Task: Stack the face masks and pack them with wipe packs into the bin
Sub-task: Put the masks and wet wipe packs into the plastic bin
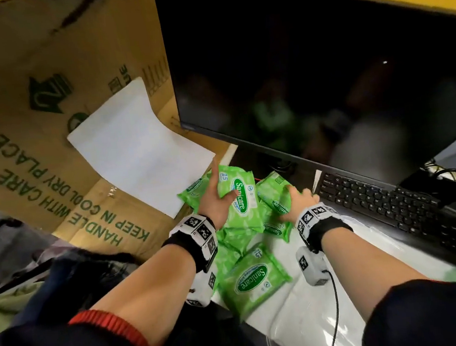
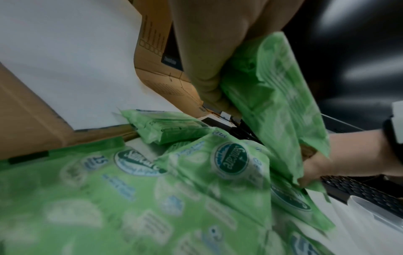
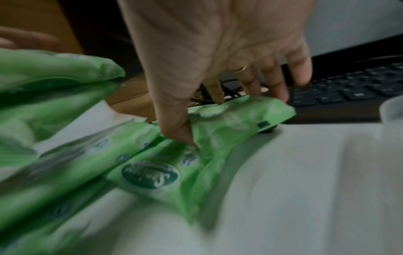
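Note:
Several green Sanicare wipe packs (image 1: 252, 282) lie heaped on the white desk in front of the monitor. My left hand (image 1: 221, 190) grips one pack (image 1: 241, 197) and holds it tilted up above the heap; the same pack (image 2: 272, 96) hangs from the hand in the left wrist view. My right hand (image 1: 299, 196) pinches the far end of another pack (image 1: 275, 201) beside the keyboard. In the right wrist view the thumb (image 3: 181, 132) presses into that pack (image 3: 229, 124) with the fingers behind it. White plastic-wrapped flat packs (image 1: 303, 320) lie under my right forearm.
A black monitor (image 1: 324, 76) stands close behind the heap, with a black keyboard (image 1: 395, 205) to the right. On the left lies a large cardboard box (image 1: 32, 138) with a white sheet (image 1: 133, 149) on it. A translucent plastic edge (image 2: 375, 214) shows near the keyboard.

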